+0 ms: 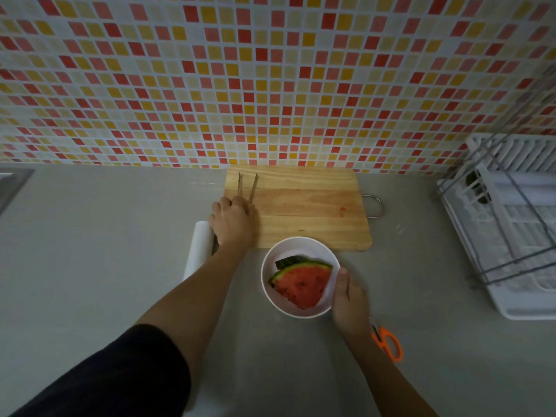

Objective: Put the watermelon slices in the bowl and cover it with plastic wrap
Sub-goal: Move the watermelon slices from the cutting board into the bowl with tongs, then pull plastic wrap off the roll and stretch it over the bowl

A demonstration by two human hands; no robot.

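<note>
Scissors [378, 341] with orange handles lay nearest on the tabletop [90, 236], just beside the right wrist. The right hand [350, 299] clasped the bowl [301, 246] at its 3 o'clock rim, thumb on top. Inside lay the watermelon slices [302, 284]. The upper wedge had its rind running from 9 to 3 o'clock along the far side and its tip pointing to 5 o'clock. A second slice showed only dark rind beneath, at 11. At 10 o'clock from the bowl lay the plastic wrap roll [198, 251], its long axis running 6 to 12. Beyond it the left hand [233, 224] gripped the tongs [253, 186], their arms pointing to 12 over the cutting board [301, 206].
</note>
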